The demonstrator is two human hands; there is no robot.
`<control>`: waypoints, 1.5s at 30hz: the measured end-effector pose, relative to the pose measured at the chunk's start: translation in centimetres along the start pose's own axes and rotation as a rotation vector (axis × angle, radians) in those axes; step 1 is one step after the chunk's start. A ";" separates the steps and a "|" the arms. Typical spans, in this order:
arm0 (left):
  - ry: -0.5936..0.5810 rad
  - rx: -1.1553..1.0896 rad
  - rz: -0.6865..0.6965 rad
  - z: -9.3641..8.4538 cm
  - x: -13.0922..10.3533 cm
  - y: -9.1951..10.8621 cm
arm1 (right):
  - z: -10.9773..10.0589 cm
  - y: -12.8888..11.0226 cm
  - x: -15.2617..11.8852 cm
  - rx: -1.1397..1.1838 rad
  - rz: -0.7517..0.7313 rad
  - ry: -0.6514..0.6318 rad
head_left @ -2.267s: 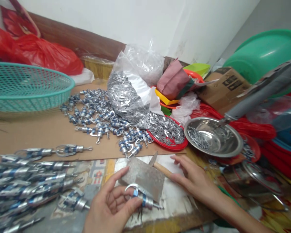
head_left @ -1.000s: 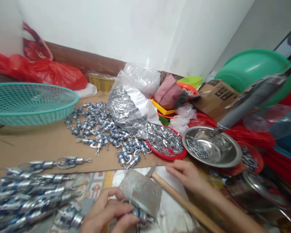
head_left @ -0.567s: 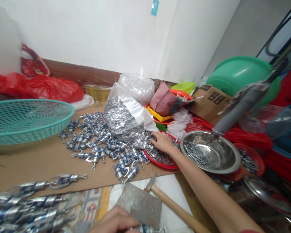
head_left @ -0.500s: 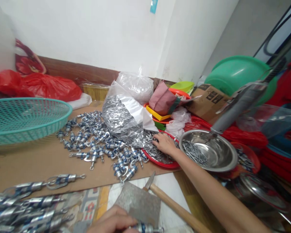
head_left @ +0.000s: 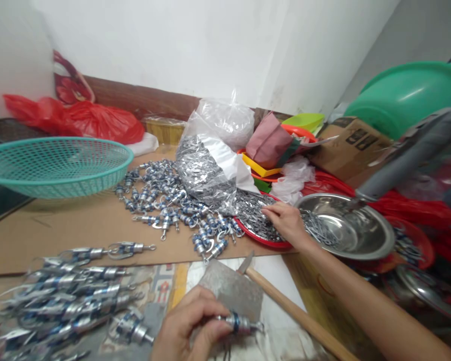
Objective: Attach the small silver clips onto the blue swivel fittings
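My left hand (head_left: 195, 321), low in the middle, pinches a small silver metal fitting (head_left: 244, 325) with a blue band and a ring at its end. It is held just in front of a flat grey metal plate (head_left: 233, 291). At the red tray (head_left: 263, 239), my right hand (head_left: 287, 220) is over a heap of small flat metal pieces (head_left: 253, 213). Its thumb and fingertips are pressed together; whatever lies between them is too small to make out. Beside the plate rests a wooden-handled tool (head_left: 296, 313) with a pointed metal end.
Similar fittings lie in a pile (head_left: 161, 200) on cardboard and in a group (head_left: 71, 301) at front left. A clear bag (head_left: 205, 170) of metal pieces leans behind the tray. Right of it stands a steel bowl (head_left: 372, 245) with metal pins; a turquoise basket (head_left: 60, 185) is left.
My right hand has drawn back slightly from the metal pieces, its fingers now pinched. My left hand and its fitting have come further into view as the camera tilted down and turned left.
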State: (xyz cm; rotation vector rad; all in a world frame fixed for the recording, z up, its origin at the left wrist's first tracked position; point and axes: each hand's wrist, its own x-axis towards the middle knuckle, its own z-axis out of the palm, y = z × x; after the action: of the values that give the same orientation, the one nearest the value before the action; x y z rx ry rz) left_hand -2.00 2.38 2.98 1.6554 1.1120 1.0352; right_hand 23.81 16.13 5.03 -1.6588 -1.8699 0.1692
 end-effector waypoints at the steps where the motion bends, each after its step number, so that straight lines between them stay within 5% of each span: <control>1: 0.005 0.004 0.002 0.1 -0.1 0.0 | -0.1 -1.0 -0.9 0.060 0.011 -0.018; 8: 0.204 -0.008 -0.008 0.8 -0.8 -0.5 | -0.4 -9.4 -10.5 0.550 -0.053 -0.353; 16: 0.237 -0.018 0.018 0.8 -0.6 0.1 | -0.8 -10.4 -11.4 0.686 -0.106 -0.403; 19: 0.172 -0.015 0.045 0.6 -0.5 0.6 | -0.9 -10.3 -11.7 0.680 -0.148 -0.371; 21: 0.157 -0.158 -0.055 0.4 -0.4 0.9 | -0.8 -10.3 -12.0 0.641 -0.229 -0.306; 25: 0.460 -0.677 -0.339 -1.2 0.9 0.9 | -0.3 -10.6 -12.2 0.482 -0.496 -0.099; 27: 0.626 -0.768 -0.292 -2.4 1.8 1.0 | 0.0 -10.8 -12.1 0.393 -0.601 0.000; 30: 0.727 -0.773 -0.222 -3.6 2.2 1.4 | 0.4 -10.8 -11.5 0.281 -0.666 0.087; 36: 0.312 -0.512 -0.324 -2.2 -0.2 1.6 | 0.1 -10.1 -10.4 0.190 -0.856 0.117; 41: 0.184 -0.169 -0.169 -2.1 -0.9 1.7 | -1.1 -10.1 -11.0 0.152 -1.027 -0.043; 45: 0.072 -0.011 -0.065 -2.6 -0.8 2.3 | -0.6 -9.7 -11.7 0.185 -1.056 0.107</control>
State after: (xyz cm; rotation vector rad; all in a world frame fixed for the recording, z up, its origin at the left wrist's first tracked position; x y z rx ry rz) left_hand -4.08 1.63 5.70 1.5741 1.1974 1.0636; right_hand 16.03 3.09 5.91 -0.4042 -2.2929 -0.1829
